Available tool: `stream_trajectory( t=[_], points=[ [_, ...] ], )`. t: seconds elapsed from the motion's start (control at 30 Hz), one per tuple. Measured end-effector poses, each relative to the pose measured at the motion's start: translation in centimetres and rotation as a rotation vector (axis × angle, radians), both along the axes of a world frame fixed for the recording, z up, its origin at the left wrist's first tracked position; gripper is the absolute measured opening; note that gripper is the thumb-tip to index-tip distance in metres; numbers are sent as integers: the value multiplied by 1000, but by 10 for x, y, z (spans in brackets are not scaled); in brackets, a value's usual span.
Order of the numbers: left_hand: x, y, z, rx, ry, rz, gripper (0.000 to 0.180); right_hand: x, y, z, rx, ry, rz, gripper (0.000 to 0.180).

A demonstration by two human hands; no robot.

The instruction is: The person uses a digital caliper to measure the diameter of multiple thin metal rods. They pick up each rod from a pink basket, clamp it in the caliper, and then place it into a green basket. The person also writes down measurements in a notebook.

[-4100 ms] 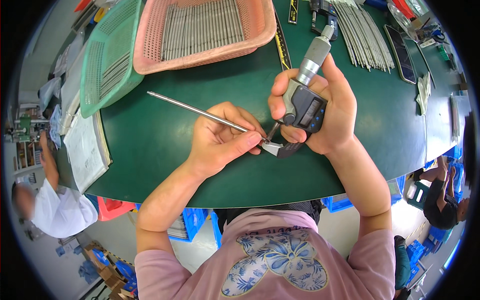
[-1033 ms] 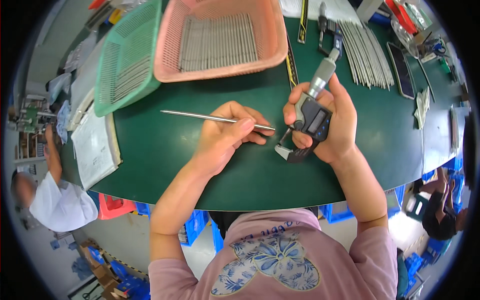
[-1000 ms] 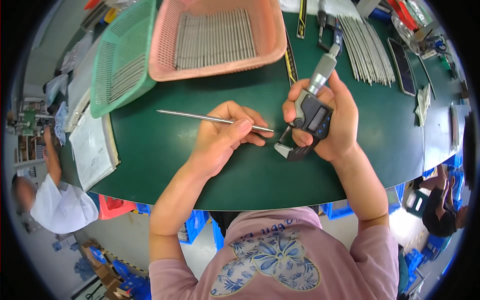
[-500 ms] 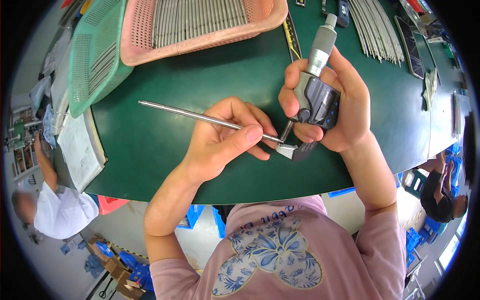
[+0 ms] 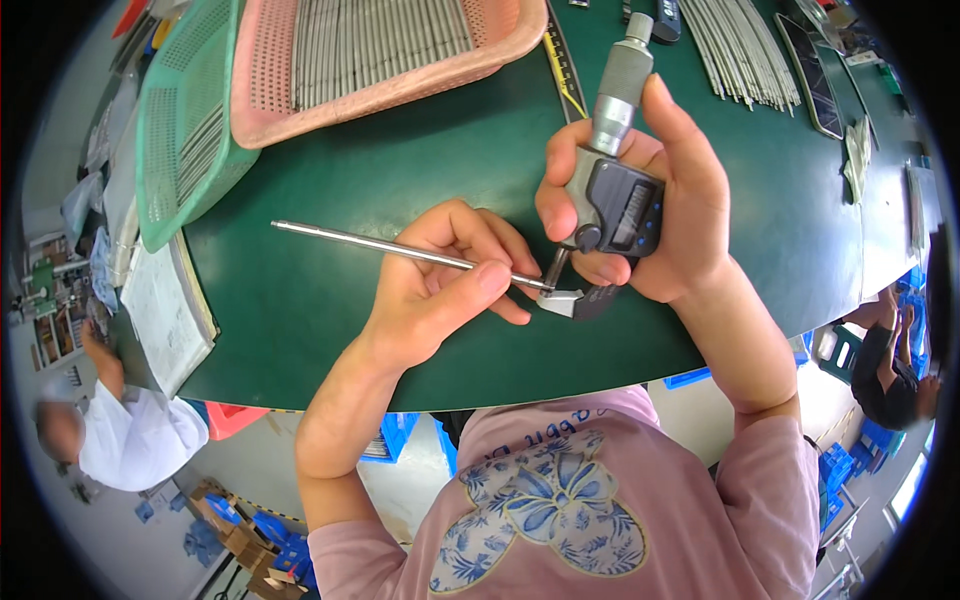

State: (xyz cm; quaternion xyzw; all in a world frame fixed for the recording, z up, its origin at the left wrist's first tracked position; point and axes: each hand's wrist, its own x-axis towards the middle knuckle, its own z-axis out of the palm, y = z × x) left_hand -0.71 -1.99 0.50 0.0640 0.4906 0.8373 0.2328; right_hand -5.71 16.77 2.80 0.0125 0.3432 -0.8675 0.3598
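Observation:
My left hand (image 5: 440, 275) pinches a slim steel rod (image 5: 350, 238) between thumb and fingers. The rod slants from upper left down to the right, and its right end sits at the measuring gap of a digital micrometer (image 5: 618, 205). My right hand (image 5: 690, 200) is wrapped round the micrometer's grey and black body, its thimble pointing up and away from me. The micrometer's curved frame and anvil reach down beside my left fingertips. Whether the rod's tip is clamped there, I cannot tell.
A pink basket (image 5: 400, 92) full of steel rods stands at the far left, beside a green basket (image 5: 160, 190) with more rods. Another bundle of rods (image 5: 740, 50) and a phone (image 5: 810, 75) lie far right. Papers (image 5: 165, 310) rest at left. Two people sit to the sides.
Both hands, with the rod and micrometer, appear slightly further left in the picture. The view has shifted a little, as the baskets and table edge moved too. Both grips look the same.

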Motion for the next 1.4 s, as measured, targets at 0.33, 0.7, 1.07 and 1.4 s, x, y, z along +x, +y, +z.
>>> stream_trajectory(
  t=[0.33, 0.7, 1.07, 1.4],
  points=[
    [1, 1, -7, 67, 98, -12, 15, 1, -1, 2, 31, 55, 5, 68],
    [3, 1, -8, 93, 122, 35, 13, 3, -3, -1, -8, 33, 12, 63],
    [4, 5, -8, 77, 115, 69, 16, 4, -3, 4, 55, -10, -20, 67],
    [4, 1, -12, 56, 145, 28, 17, 5, -4, 6, 135, 92, -19, 67]
  ],
)
